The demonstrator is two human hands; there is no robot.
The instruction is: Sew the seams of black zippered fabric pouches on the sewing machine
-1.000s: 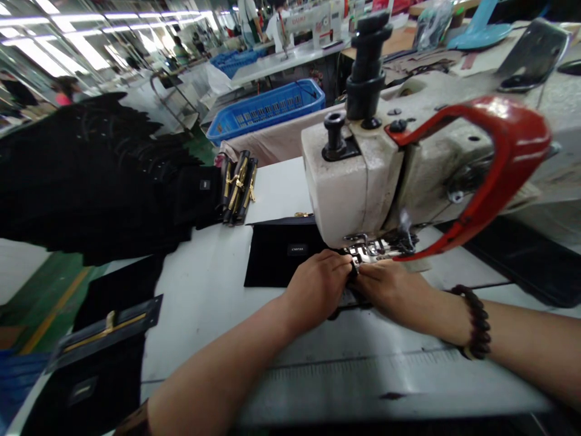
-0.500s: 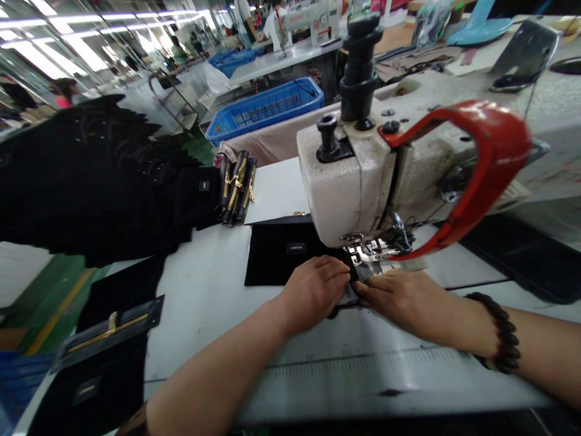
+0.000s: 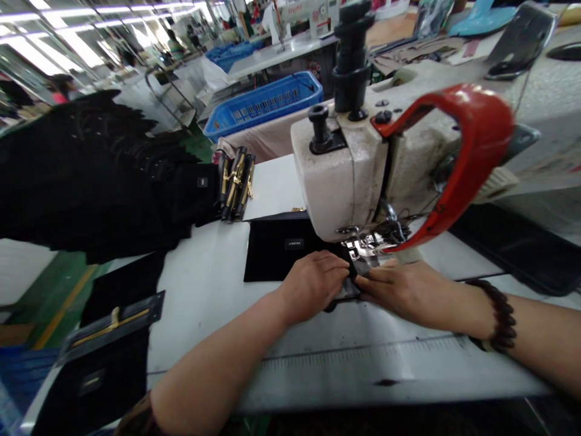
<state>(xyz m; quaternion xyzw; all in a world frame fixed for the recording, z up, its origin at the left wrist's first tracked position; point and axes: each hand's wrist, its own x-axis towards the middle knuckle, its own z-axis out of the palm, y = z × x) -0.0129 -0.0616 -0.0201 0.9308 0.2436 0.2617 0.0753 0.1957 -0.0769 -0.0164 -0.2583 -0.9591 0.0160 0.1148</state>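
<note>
A black fabric panel (image 3: 267, 254) with a small dark label lies flat under the head of a sewing machine (image 3: 324, 188). Its right edge runs up to the metal presser foot (image 3: 363, 247). My left hand (image 3: 314, 283) presses on the panel's near right corner, fingers bent and close together. Just right of it, my right hand (image 3: 403, 292) pinches the dark edge in front of the presser foot. The two hands almost meet at the fingertips. A shiny dark strip shows between them; what lies under the fingers is hidden.
A red curved guard (image 3: 488, 115) juts out from the machine. Left are a heap of black pieces (image 3: 91, 175), rolled zipper strips (image 3: 236, 181) and a black zippered piece (image 3: 113, 327) at the table edge. Behind stands a blue basket (image 3: 267, 106). A black panel (image 3: 521, 245) lies right.
The view has shifted slightly, so the machine sits a little further left and higher. Both hands stay on the panel by the presser foot, with hardly any motion of the fabric.
</note>
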